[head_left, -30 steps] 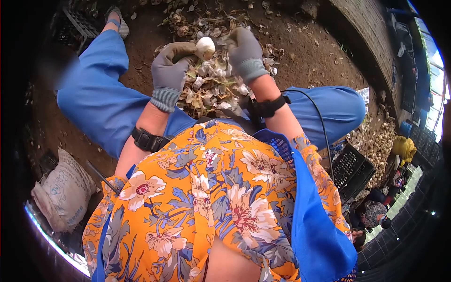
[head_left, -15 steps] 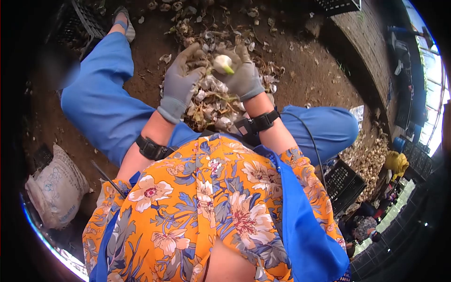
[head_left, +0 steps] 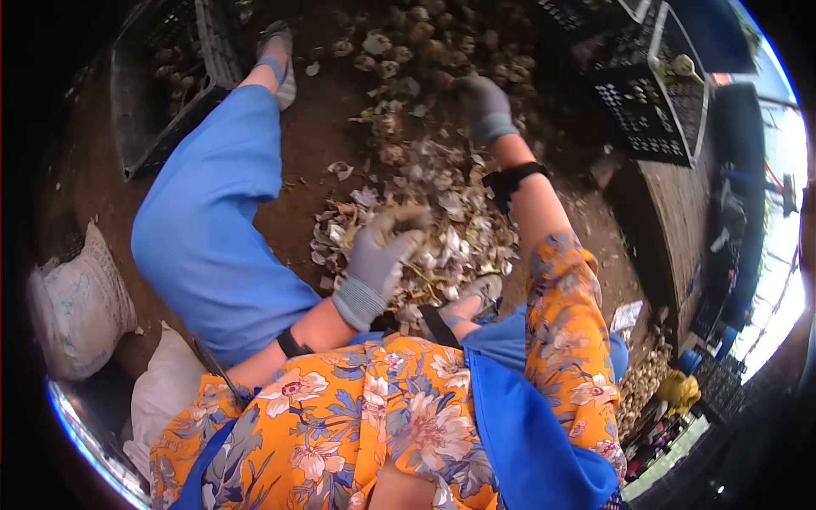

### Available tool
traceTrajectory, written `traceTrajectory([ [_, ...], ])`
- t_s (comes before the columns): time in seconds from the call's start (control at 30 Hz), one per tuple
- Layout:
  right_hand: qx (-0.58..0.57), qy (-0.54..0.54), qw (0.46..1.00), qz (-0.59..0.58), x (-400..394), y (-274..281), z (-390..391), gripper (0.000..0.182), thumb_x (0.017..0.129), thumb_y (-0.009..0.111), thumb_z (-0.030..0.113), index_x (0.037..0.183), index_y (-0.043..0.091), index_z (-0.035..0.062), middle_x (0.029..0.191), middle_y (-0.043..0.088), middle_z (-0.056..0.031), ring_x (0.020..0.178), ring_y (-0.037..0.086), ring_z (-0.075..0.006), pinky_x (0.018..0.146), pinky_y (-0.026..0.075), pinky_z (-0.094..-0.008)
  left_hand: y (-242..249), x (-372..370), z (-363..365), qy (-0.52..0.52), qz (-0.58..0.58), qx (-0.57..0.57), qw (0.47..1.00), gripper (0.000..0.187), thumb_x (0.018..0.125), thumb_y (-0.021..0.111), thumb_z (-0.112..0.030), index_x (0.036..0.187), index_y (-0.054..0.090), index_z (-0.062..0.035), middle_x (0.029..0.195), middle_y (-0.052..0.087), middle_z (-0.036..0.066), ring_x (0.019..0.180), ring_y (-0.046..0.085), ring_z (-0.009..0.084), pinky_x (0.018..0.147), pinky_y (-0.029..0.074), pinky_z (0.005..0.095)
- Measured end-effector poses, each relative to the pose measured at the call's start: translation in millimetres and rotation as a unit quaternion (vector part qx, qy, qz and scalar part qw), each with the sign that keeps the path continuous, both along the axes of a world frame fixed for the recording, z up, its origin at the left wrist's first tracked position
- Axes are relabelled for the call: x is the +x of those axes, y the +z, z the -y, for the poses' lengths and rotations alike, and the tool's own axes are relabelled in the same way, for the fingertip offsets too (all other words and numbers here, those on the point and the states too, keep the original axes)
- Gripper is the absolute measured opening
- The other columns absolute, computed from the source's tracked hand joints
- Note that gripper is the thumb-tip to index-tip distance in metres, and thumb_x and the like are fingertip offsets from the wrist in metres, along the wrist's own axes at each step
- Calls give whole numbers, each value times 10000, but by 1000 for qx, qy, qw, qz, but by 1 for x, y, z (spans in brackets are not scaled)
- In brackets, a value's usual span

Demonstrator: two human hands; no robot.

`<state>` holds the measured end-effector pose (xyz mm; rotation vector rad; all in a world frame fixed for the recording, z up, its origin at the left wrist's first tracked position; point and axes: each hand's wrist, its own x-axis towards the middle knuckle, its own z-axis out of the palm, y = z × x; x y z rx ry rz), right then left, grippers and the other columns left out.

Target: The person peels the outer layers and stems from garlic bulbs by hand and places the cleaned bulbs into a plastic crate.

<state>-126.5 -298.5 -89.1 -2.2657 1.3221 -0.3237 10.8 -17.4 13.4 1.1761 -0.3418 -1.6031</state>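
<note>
My left hand (head_left: 380,255), in a grey glove with soil-stained fingers, hovers above a heap of garlic skins and dry trimmings (head_left: 450,242). Its fingers curve loosely towards the thumb, and nothing shows between them. Farther out, my right hand (head_left: 486,109), gloved the same way, reaches to the edge of a spread of garlic bulbs (head_left: 421,34). Its fingertips are blurred and in shadow. A pale peeled garlic bulb with a greenish end (head_left: 682,65) shows at the opening of a black slatted crate (head_left: 642,110) on the right.
Another black crate (head_left: 161,127) with bulbs inside stands at the upper left, near my outstretched foot (head_left: 276,64). White sacks (head_left: 81,306) lie at the left. A wooden plank (head_left: 671,200) runs along the right, with more garlic (head_left: 646,374) below it.
The pale bulb has left my right hand and appears by the right crate. My right hand has moved forward to the garlic spread; the left has dropped lower. The view has shifted, revealing more crates.
</note>
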Motion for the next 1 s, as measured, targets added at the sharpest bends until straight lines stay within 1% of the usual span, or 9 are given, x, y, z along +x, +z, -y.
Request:
traceTrajectory([
  [0.03, -103, 115, 961, -230, 27, -4, -9, 204, 829, 505, 75, 987, 629, 40, 1048, 617, -130, 925, 609, -300, 758, 497, -393, 4, -1, 2, 1, 22, 7, 1000, 335, 853, 549, -4, 1182, 531, 57, 1098, 616, 105, 925, 613, 151, 817, 503, 265],
  [0.1, -306, 208, 898, -239, 51, -48, -4, 198, 837, 503, 91, 983, 627, 43, 1009, 614, -132, 941, 602, -334, 766, 489, -408, 9, 3, 4, 2, 10, 27, 1000, 362, 851, 558, -14, 1199, 506, 70, 1105, 607, 116, 959, 611, 158, 854, 502, 276],
  [0.27, -111, 190, 911, -349, 61, -34, 21, 223, 858, 562, 152, 1045, 623, 46, 962, 660, -142, 873, 646, -287, 718, 511, -396, 8, 8, 6, 37, -10, 23, 999, 368, 846, 564, -20, 1203, 505, 49, 1088, 594, 85, 947, 594, 142, 838, 488, 270],
  [0.37, 144, -52, 982, -109, 29, -11, -5, 210, 897, 562, 200, 1034, 634, 57, 937, 679, -102, 838, 663, -251, 710, 520, -368, 9, 3, 7, 85, 5, 26, 996, 479, 812, 600, 16, 1268, 452, 18, 1143, 530, 75, 979, 540, 118, 841, 470, 258],
  [0.43, 455, -150, 788, 387, 17, 32, -74, 223, 952, 528, 240, 1027, 622, 53, 905, 672, -59, 762, 654, -167, 668, 521, -297, 14, 0, 9, 125, 36, 23, 991, 592, 782, 672, 0, 1313, 412, -1, 1193, 489, 83, 1007, 532, 139, 899, 453, 274],
  [0.63, 477, -163, 684, 527, -4, 125, -213, 316, 964, 514, 346, 1026, 585, 45, 862, 597, -10, 767, 562, -89, 688, 478, -243, 21, 4, -1, -23, 487, -216, 846, 666, 652, 818, -162, 1209, 492, 4, 1092, 546, 169, 1006, 554, 291, 898, 453, 349],
  [0.7, 402, -152, 759, 489, -9, 142, -235, 320, 936, 569, 327, 1052, 579, 28, 920, 626, -35, 828, 595, -109, 738, 499, -265, 28, 1, -10, -26, 457, -246, 854, 598, 635, 817, -152, 1141, 536, -1, 1078, 554, 175, 1003, 556, 323, 880, 461, 360],
  [0.9, 379, -187, 695, 582, -17, 148, -274, 186, 918, 601, 144, 1039, 598, 1, 927, 658, -46, 808, 630, -116, 749, 516, -252, 39, 1, -28, -77, 506, -348, 785, 542, 703, 803, -101, 1151, 541, 58, 1075, 577, 133, 977, 586, 198, 863, 477, 293],
  [1.0, 389, -196, 688, 581, -26, 149, -282, 175, 911, 612, 127, 1025, 610, -5, 916, 659, -45, 799, 630, -115, 745, 517, -246, 36, -4, -33, -84, 375, -318, 867, 548, 728, 779, -55, 1190, 510, 62, 1086, 581, 127, 990, 577, 165, 871, 480, 289],
])
